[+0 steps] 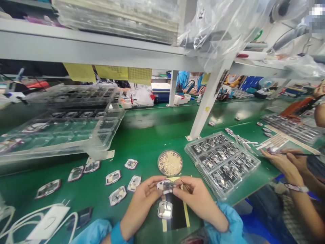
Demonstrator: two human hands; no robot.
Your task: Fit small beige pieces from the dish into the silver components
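My left hand (pixel 149 193) pinches the left side of a small square device housing (pixel 165 185) with parts inside. My right hand (pixel 189 189) closes on its other side, and a thin dark tool (pixel 185 184) shows between those fingers; its kind is unclear. Just below lies a second part, a shiny square piece (pixel 165 210), seemingly joined to the housing by a short strip. Both are over a black mat (pixel 177 213) edged with yellow tape. Beyond my hands stands a round dish (pixel 170 163) of small beige pieces.
Several similar housings (pixel 117 195) lie to the left, near a white charger (pixel 48 222) with cables. A compartment tray (pixel 223 159) of small metal parts is at right. Clear plastic trays (pixel 63 132) stand at left. A shelf post (pixel 210 98) rises behind. A co-worker's hands (pixel 286 162) are at far right.
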